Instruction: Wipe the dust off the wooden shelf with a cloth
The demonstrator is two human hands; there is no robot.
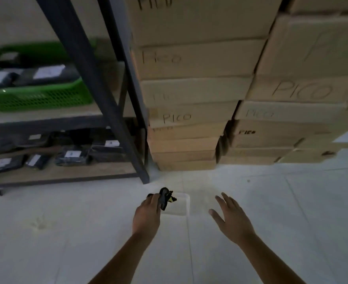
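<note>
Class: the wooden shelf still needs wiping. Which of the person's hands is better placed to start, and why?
Left. The left hand already grips the dark cloth and is on the side nearer the wooden shelf; the right hand is open and empty.

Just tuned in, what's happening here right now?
A person stands facing a metal-framed shelf with wooden boards, beside stacked cardboard boxes. The left hand grips a dark crumpled cloth above a pale container on the floor. The right hand hangs open and empty. The cloth is not touching the shelf, so no wiping is under way.
</note>
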